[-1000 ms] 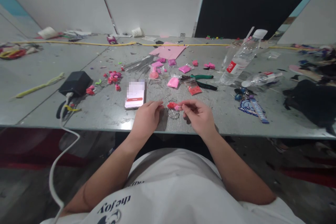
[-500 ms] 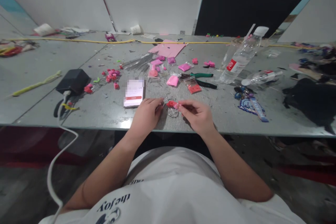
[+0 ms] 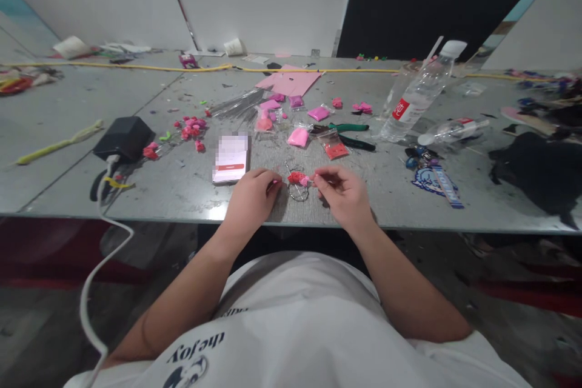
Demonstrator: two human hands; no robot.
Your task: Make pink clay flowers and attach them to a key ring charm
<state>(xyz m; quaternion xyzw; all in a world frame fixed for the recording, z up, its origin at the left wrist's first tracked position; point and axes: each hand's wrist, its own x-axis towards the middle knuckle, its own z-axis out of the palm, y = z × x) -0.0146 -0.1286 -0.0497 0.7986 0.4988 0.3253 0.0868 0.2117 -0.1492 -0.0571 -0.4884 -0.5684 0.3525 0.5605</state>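
Observation:
A round metal wire frame point(image 3: 299, 195) lies flat on the table between my hands. Across its upper part runs a band of red and pink soft clay point(image 3: 296, 177), with the pink at the right end. My left hand point(image 3: 251, 197) is closed just left of the frame, a small pink piece of clay point(image 3: 276, 181) showing at its fingertips. On the other side, my right hand point(image 3: 343, 197) pinches thumb and forefinger together close beside the band's pink end. Whatever sits between those right fingertips is too small to make out.
A phone point(image 3: 231, 159) lies beyond my left hand. Past the frame are clay packets point(image 3: 298, 137), green-handled pliers point(image 3: 350, 128) and clear sticks point(image 3: 240, 104). A black power adapter point(image 3: 123, 138) stands left. Plastic bottles point(image 3: 421, 94) and a blue-white tag point(image 3: 431, 182) are at the right.
My right fingertips have shifted slightly right, off the band's pink end. The left hand has turned a little, and pink now shows at its fingertips.

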